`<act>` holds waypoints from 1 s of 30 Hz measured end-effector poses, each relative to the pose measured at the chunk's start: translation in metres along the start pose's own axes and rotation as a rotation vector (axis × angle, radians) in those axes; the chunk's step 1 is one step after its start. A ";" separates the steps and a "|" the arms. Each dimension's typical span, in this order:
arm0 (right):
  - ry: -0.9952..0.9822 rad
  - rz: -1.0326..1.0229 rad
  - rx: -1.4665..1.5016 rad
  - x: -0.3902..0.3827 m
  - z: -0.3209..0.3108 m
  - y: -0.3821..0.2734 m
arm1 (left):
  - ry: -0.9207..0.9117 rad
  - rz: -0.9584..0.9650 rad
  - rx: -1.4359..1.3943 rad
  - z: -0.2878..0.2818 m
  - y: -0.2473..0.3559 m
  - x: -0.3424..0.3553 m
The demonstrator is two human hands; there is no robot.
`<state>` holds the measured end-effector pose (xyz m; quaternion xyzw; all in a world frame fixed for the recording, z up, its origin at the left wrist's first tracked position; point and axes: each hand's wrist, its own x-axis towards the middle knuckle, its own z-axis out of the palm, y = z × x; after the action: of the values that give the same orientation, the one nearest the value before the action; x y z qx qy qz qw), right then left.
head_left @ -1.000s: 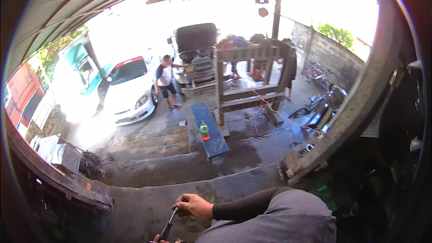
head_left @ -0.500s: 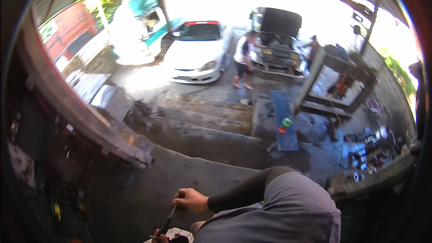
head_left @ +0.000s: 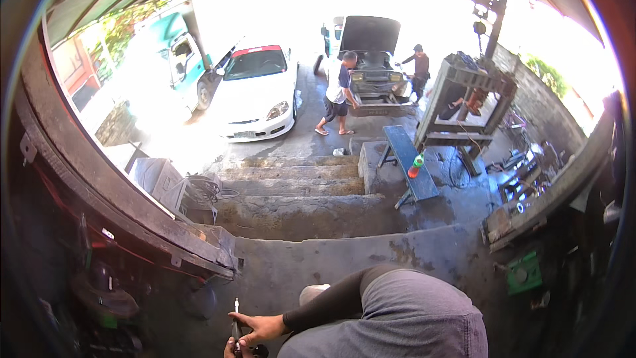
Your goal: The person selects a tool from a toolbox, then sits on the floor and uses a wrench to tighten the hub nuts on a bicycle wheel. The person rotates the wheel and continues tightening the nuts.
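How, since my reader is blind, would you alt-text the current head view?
The person's right grip and left grip meet at a slim tool. Beyond: concrete steps, a white car, two people by an open-hooded vehicle.

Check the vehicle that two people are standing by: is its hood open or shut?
Open: the hood stands raised, with the engine bay exposed below it.

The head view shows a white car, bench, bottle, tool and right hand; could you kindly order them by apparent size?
1. White car
2. Bench
3. Right hand
Bottle and tool last, unranked: the tool is partly hidden.
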<state>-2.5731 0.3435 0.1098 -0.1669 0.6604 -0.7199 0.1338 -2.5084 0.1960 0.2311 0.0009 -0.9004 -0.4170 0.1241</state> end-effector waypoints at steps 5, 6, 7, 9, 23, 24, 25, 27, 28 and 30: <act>-0.062 0.043 0.195 0.089 0.004 -0.061 | -0.118 0.088 -0.054 -0.027 -0.025 0.081; -0.083 0.020 0.104 0.111 0.011 -0.062 | -0.112 0.096 -0.045 -0.032 -0.042 0.096; -0.114 -0.005 0.011 0.135 0.021 -0.063 | -0.096 0.101 -0.036 -0.039 -0.062 0.112; -0.270 0.043 -0.149 0.181 0.055 -0.075 | -0.111 0.029 0.020 -0.062 -0.116 0.134; -1.060 0.786 0.143 0.422 0.255 0.053 | 0.398 -0.944 -0.272 -0.217 -0.341 0.099; -1.098 0.801 0.103 0.436 0.278 0.057 | 0.465 -0.990 -0.204 -0.223 -0.354 0.080; -1.111 0.861 0.111 0.450 0.298 0.066 | 0.521 -1.024 -0.139 -0.230 -0.369 0.068; -1.099 0.975 0.135 0.470 0.339 0.089 | 0.587 -1.173 -0.157 -0.256 -0.389 0.049; -1.063 1.007 0.157 0.476 0.362 0.098 | 0.620 -1.254 -0.168 -0.268 -0.401 0.036; -1.099 1.004 0.107 0.493 0.417 0.111 | 0.615 -1.315 -0.142 -0.277 -0.440 0.003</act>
<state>-2.8504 -0.2486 0.0607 -0.1743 0.4593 -0.4163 0.7651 -2.4941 -0.2995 0.0739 0.6507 -0.6089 -0.4436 0.0950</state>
